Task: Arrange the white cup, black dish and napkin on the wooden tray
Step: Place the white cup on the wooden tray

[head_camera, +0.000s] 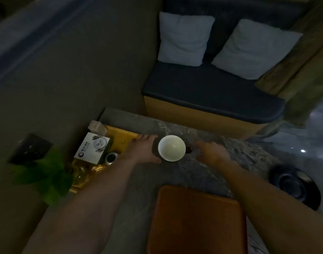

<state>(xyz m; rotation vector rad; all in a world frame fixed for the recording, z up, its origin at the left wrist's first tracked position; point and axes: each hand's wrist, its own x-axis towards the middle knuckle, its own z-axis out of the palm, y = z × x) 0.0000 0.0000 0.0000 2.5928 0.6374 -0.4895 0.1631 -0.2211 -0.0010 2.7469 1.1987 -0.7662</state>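
A white cup (172,148) stands upright and empty on the grey stone table (175,176), far from me. My left hand (145,149) lies against the cup's left side with fingers spread, touching or nearly touching it. Just right of the cup, my right hand (211,151) hovers open, a small gap away. The wooden tray (196,220) sits bare at the near edge, below the cup. A black dish (294,186) rests at the table's right edge. No napkin is recognisable in the dim light.
At the table's left are a yellow tray (120,136) with a white printed box (92,148), a small white jar (111,158), glassware (82,173) and a green plant (45,178). A dark bench (212,92) with two pale cushions stands beyond the table.
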